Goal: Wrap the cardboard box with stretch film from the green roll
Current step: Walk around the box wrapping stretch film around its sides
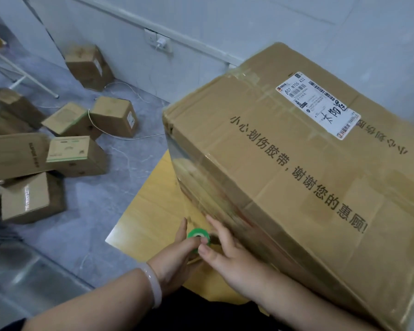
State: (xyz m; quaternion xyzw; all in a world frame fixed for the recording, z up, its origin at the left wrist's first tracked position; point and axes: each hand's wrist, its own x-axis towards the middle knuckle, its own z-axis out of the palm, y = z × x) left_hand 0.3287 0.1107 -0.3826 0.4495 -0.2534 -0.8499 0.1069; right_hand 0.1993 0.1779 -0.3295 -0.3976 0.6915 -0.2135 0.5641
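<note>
On the grey floor (120, 168) at far left lie several small cardboard cartons (77, 155), scattered and tilted, some leaning on one another, with a white cable (120, 137) trailing among them. A wall socket with a plugged charger (160, 43) sits on the wall above.

My left hand (175, 256), a pale bangle (153, 286) on its wrist, grips the green roll (197, 236) of stretch film, fingers closed round it, the thumb lying across its top end. The roll stands upright over the yellow wooden table (148, 211), just beside the box's near side.

My right hand (227, 254) is open and flat, fingers (215, 226) pressed against that side where clear film (194, 168) already lies over the cardboard; its thumb touches the roll.

The large cardboard box (296, 187) rests on the table, filling the right of the view. Its top carries printed Chinese characters, brown tape along the seam and a white shipping label (318, 105) with handwriting.
</note>
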